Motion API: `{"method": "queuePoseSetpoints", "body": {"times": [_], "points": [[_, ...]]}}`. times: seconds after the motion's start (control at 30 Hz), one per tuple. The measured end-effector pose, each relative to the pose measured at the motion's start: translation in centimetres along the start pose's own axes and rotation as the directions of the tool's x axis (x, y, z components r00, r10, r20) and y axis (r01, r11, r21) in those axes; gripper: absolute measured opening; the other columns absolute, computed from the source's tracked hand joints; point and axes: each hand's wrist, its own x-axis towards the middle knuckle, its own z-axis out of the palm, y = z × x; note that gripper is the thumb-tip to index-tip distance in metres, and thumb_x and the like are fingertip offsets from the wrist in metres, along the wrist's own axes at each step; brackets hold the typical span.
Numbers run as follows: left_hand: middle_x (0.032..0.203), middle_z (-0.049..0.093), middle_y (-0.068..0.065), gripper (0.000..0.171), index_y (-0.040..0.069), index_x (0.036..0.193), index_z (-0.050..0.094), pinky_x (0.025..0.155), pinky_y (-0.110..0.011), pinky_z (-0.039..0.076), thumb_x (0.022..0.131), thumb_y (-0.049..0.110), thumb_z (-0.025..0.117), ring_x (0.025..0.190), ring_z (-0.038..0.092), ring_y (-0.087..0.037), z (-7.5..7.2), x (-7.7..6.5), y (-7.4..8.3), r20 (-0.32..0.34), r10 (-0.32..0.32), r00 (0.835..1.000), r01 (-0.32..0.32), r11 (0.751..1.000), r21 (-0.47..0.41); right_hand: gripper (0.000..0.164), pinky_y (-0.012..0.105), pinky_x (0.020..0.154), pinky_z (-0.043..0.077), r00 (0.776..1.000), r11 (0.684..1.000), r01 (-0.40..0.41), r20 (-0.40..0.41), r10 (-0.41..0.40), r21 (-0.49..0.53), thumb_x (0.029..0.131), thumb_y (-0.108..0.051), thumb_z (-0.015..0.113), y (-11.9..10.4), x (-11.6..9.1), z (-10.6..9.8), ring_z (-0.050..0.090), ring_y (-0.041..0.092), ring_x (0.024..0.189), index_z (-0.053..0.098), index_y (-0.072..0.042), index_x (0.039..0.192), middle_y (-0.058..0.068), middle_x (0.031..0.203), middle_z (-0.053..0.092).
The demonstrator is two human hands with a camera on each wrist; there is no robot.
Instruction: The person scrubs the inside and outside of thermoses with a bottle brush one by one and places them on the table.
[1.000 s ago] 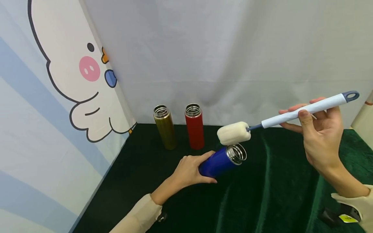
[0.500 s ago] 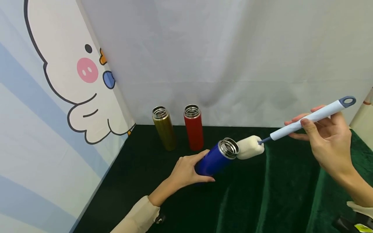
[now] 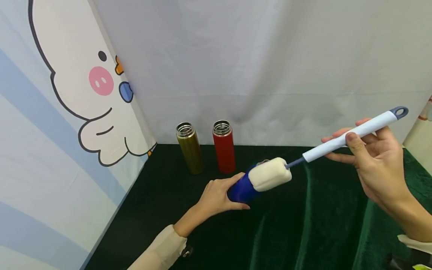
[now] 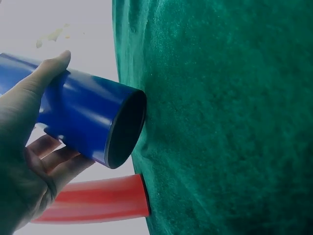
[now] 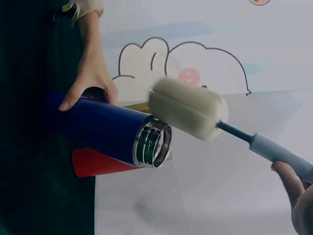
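My left hand (image 3: pixel 216 197) grips a blue metal bottle (image 4: pixel 88 112) round its body, tilted with its mouth toward the right; its base shows in the left wrist view. My right hand (image 3: pixel 378 161) holds a sponge bottle brush (image 3: pixel 337 144) by its pale blue handle, thumb on one side and fingers behind. The brush's white sponge head (image 5: pixel 188 107) is outside the bottle, beside its steel mouth (image 5: pixel 154 144) in the right wrist view. From the head view the sponge overlaps the bottle's upper part and hides most of the mouth.
Behind the left hand stand a gold bottle (image 3: pixel 190 150) and a red bottle (image 3: pixel 224 148), both upright with uncovered mouths. Dark green cloth (image 3: pixel 303 232) covers the table. A pale curtain (image 3: pixel 270 67) hangs along the back, and a cartoon-printed sheet (image 3: pixel 67 150) on the left.
The sponge head first passed from above the blue bottle's mouth to its right side, then came back left across the bottle's front. The bottle tipped slightly more upright in the left hand.
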Motion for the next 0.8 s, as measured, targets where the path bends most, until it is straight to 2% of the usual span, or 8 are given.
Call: {"method": "queuePoseSetpoints", "body": {"times": [0.07, 0.2, 0.3, 0.43, 0.53, 0.67, 0.8], "points": [[0.131, 0.071, -0.004, 0.088, 0.028, 0.152, 0.046, 0.093, -0.042, 0.06, 0.077, 0.055, 0.085, 0.109, 0.073, -0.022, 0.0, 0.0, 0.1, 0.014, 0.028, 1.0, -0.028, 0.999, 0.024, 0.032, 0.039, 0.077, 0.062, 0.999, 0.999, 0.047, 0.01, -0.047, 0.007, 0.1, 0.02, 0.038, 0.7, 0.2, 0.5, 0.077, 0.032, 0.099, 0.045, 0.008, 0.129, 0.022, 0.109, 0.072], [0.13, 0.072, -0.003, 0.086, 0.029, 0.15, 0.046, 0.091, -0.041, 0.061, 0.078, 0.056, 0.084, 0.108, 0.073, -0.021, -0.1, -0.1, 0.4, 0.025, 0.067, 0.997, -0.068, 0.997, 0.046, 0.032, 0.035, 0.081, 0.061, 0.991, 0.986, 0.13, 0.004, -0.131, -0.105, 0.099, 0.02, 0.04, 1.8, 0.4, 0.9, 0.076, 0.028, 0.101, 0.044, 0.006, 0.127, 0.02, 0.109, 0.071], [0.13, 0.072, -0.002, 0.086, 0.031, 0.15, 0.046, 0.093, -0.042, 0.06, 0.078, 0.055, 0.085, 0.108, 0.073, -0.021, -0.1, -0.3, 0.3, 0.014, 0.043, 0.999, -0.043, 0.999, 0.02, 0.033, 0.03, 0.08, 0.061, 0.989, 0.968, 0.145, -0.007, -0.15, -0.204, 0.098, 0.02, 0.043, 1.9, 0.1, 0.5, 0.077, 0.023, 0.099, 0.046, 0.004, 0.126, 0.016, 0.107, 0.073], [0.13, 0.072, -0.005, 0.088, 0.031, 0.152, 0.045, 0.095, -0.045, 0.059, 0.077, 0.054, 0.085, 0.109, 0.073, -0.022, 0.2, -0.5, -0.1, -0.009, -0.017, 1.0, 0.017, 0.999, -0.033, 0.031, 0.026, 0.075, 0.061, 0.986, 0.946, 0.149, -0.028, -0.164, -0.287, 0.096, 0.021, 0.047, 1.2, -0.7, -0.5, 0.078, 0.019, 0.095, 0.049, 0.008, 0.125, 0.014, 0.103, 0.075], [0.128, 0.073, -0.008, 0.088, 0.029, 0.152, 0.046, 0.094, -0.047, 0.059, 0.077, 0.054, 0.085, 0.108, 0.074, -0.024, 0.4, -0.7, -0.3, -0.038, -0.049, 0.998, 0.046, 0.997, -0.06, 0.03, 0.028, 0.072, 0.061, 0.986, 0.956, 0.143, -0.047, -0.16, -0.256, 0.094, 0.022, 0.048, 0.5, -1.2, -0.8, 0.078, 0.021, 0.092, 0.051, 0.012, 0.123, 0.016, 0.101, 0.076], [0.126, 0.073, -0.011, 0.089, 0.023, 0.152, 0.047, 0.092, -0.047, 0.06, 0.076, 0.052, 0.086, 0.107, 0.074, -0.026, 0.3, -0.6, -0.5, -0.065, -0.063, 0.996, 0.057, 0.995, -0.087, 0.03, 0.033, 0.068, 0.062, 0.985, 0.981, 0.125, -0.096, -0.14, -0.148, 0.093, 0.025, 0.047, 0.0, -1.4, -0.9, 0.078, 0.026, 0.089, 0.051, 0.015, 0.121, 0.02, 0.099, 0.076], [0.129, 0.071, -0.015, 0.09, 0.016, 0.152, 0.046, 0.093, -0.048, 0.06, 0.077, 0.044, 0.088, 0.108, 0.074, -0.029, -0.1, -0.3, -0.8, -0.06, -0.112, 0.992, 0.097, 0.973, -0.211, 0.03, 0.036, 0.066, 0.062, 0.984, 0.995, 0.066, -0.158, -0.078, -0.082, 0.095, 0.023, 0.047, 0.0, -1.5, -1.0, 0.078, 0.029, 0.088, 0.053, 0.012, 0.122, 0.02, 0.099, 0.076]]}}
